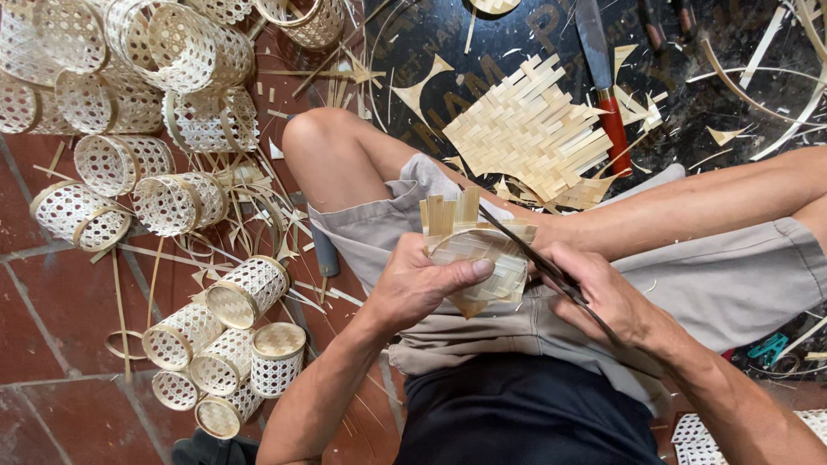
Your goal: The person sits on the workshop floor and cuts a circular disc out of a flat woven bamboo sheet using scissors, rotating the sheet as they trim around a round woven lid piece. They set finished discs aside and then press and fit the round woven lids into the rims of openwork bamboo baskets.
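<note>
Under your left hand (422, 288), clamped on the woven bamboo piece (476, 251): light, springy, brittle-edged; right hand (603, 293) grips scissors (538, 258).

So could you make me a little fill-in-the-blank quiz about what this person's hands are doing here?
1. The left hand grips a woven bamboo ____ with a hoop rim.
2. The right hand holds a pair of ____ against the woven piece.
3. The finished baskets lie on the ____ tiles.
4. The flat woven mat lies beside a knife with a ____ handle.

Missing words: disc; scissors; red; red
</note>
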The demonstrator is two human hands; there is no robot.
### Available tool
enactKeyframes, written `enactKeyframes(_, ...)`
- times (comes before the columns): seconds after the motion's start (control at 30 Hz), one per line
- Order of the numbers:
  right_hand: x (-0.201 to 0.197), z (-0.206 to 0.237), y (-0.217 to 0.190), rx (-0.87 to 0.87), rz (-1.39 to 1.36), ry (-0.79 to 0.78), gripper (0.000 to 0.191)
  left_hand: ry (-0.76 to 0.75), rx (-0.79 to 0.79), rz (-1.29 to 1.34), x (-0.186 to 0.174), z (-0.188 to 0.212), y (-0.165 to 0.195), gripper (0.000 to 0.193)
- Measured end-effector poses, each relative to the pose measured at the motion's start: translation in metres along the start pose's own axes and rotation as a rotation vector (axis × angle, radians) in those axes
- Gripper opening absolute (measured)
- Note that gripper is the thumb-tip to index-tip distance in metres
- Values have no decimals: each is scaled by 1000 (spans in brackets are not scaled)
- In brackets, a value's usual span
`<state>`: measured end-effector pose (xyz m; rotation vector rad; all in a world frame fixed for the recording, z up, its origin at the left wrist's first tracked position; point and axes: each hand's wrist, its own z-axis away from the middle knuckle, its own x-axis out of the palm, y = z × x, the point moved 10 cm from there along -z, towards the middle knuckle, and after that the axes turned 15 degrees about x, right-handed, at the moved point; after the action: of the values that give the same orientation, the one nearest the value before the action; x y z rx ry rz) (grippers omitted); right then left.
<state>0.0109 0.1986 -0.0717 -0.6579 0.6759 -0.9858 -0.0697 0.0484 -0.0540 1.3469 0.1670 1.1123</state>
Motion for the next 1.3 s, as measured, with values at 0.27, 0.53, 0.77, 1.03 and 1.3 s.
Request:
enactKeyframes(0.27, 2, 4, 4, 58, -93, -69, 29, -57, -60, 42, 6, 4, -9, 30)
enactKeyframes(0.53, -13, 2, -19, -201, 154, 41, 48, -88, -175, -95, -4, 7, -15, 29)
enactKeyframes(0.77, -1, -5, 17, 144, 166, -94, 35, -125, -143, -43, -6, 6, -19, 27)
enactKeyframes(1.03, -1, 0, 5, 5, 112, -121, 37, -182, -212, 23, 3, 10, -32, 26)
enactKeyframes(1.3, 0, 1, -6, -121, 179, -142, 31, -281, -242, -89, 11, 10, -24, 29)
